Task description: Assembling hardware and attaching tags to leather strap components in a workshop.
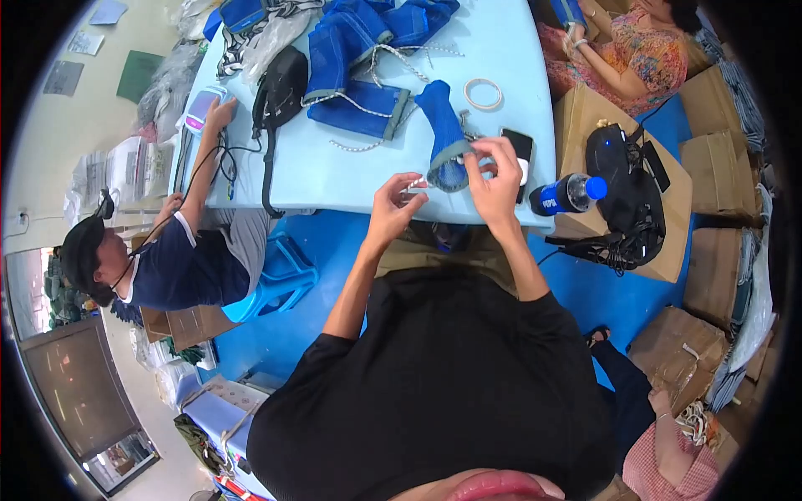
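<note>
A blue mesh drawstring bag (441, 121) with a grey-green hem lies near the table's front edge, its mouth toward me. My right hand (496, 188) pinches the hem at the right side of that mouth. Just left of the bag, my left hand (393, 209) has thumb and fingers curled around a short piece of black-and-white cord (415, 183). How far the cord runs into the hem cannot be made out. Farther back and left lies another blue mesh bag (359, 107) with its cord trailing out, beside a heap of similar bags (347, 37).
On the light-blue table (292, 179) are a tape roll (483, 93), a dark phone (518, 146), a black pouch (281, 88) and a cola bottle (568, 196) at the right edge. Black gear (622, 184) sits on a carton. One person (167, 259) works at left, another (631, 58) at far right.
</note>
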A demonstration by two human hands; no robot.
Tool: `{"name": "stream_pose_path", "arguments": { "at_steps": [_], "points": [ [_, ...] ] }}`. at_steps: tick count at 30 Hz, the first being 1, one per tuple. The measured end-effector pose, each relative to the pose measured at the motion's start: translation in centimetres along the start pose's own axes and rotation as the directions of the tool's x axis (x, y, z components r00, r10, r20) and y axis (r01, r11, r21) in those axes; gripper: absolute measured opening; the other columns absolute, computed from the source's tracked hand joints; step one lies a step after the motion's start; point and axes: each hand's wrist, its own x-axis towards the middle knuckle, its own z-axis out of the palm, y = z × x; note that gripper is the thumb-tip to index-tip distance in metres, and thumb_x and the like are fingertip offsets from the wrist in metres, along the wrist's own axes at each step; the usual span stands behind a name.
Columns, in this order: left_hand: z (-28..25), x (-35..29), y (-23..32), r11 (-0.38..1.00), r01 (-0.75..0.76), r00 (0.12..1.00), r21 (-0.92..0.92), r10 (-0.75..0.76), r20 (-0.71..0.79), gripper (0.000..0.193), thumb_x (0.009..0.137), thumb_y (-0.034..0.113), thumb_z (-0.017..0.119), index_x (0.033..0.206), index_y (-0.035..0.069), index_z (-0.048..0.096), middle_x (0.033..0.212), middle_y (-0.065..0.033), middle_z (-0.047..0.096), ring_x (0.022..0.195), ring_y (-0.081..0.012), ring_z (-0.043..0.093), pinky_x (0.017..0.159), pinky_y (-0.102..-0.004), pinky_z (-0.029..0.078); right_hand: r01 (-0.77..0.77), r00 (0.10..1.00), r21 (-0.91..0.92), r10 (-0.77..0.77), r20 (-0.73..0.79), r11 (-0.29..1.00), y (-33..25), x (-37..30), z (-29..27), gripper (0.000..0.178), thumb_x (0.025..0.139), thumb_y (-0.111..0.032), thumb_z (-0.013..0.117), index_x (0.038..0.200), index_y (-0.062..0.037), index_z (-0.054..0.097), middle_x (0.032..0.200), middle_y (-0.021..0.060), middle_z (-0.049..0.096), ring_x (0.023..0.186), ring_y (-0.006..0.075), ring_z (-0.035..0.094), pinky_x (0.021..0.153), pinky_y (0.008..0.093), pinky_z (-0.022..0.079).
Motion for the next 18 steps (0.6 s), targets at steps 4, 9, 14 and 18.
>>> {"name": "stream_pose_path", "arguments": {
  "at_steps": [4, 9, 14, 18],
  "points": [
    [1.1, 0.4, 0.8, 1.0, 0.001, 1.0, -0.008, -0.001, -0.018, 0.044, 0.093, 0.006, 0.078, 0.134, -0.001, 0.063, 0.119, -0.011, 0.071, 0.107, -0.0166, 0.069, 0.086, -0.0301, 0.057, -0.088, 0.996, 0.077, 0.086, 0.019, 0.993, -0.2, -0.7, 0.3, 0.014, 0.088, 0.004, 0.073, 0.101, 0.002, 0.07, 0.108, 0.0103, 0.065, 0.083, 0.0138, 0.067, 0.061, 0.0255, 0.056],
    [1.1, 1.3, -0.6, 0.997, 0.029, 0.993, 0.077, -0.038, 0.109, 0.032, 0.099, 0.014, 0.073, 0.126, -0.002, 0.069, 0.106, -0.0056, 0.071, 0.09, -0.0087, 0.062, 0.068, -0.0275, 0.051, -0.151, 0.988, 0.195, 0.156, -0.012, 0.969, 0.1, -0.9, 0.6, 0.013, 0.089, 0.005, 0.073, 0.101, 0.0014, 0.07, 0.108, 0.0092, 0.065, 0.085, 0.0113, 0.066, 0.059, 0.0244, 0.055],
    [1.5, 0.0, 3.3, 0.885, -0.171, 0.979, 0.434, 0.103, 0.175, 0.026, 0.109, 0.019, 0.053, 0.098, 0.002, 0.068, 0.091, -0.0104, 0.066, 0.09, -0.0226, 0.057, 0.078, -0.0355, 0.048, -0.075, 0.991, 0.039, 0.079, -0.105, 0.996, 0.2, 1.5, -1.8, 0.014, 0.089, 0.004, 0.073, 0.102, -0.0011, 0.071, 0.105, 0.0078, 0.065, 0.082, 0.0132, 0.066, 0.061, 0.0261, 0.054],
    [0.5, -1.4, 5.0, 0.762, -0.429, 0.903, 0.484, 0.345, 0.258, 0.029, 0.11, 0.012, 0.047, 0.087, 0.001, 0.061, 0.09, -0.0154, 0.064, 0.101, -0.0324, 0.059, 0.088, -0.0428, 0.049, 0.01, 0.996, -0.04, -0.013, -0.089, 0.999, 0.1, 2.0, -1.9, 0.017, 0.087, 0.006, 0.07, 0.103, -0.0022, 0.07, 0.105, 0.0092, 0.065, 0.086, 0.0173, 0.067, 0.062, 0.0278, 0.055]
  ]
}}
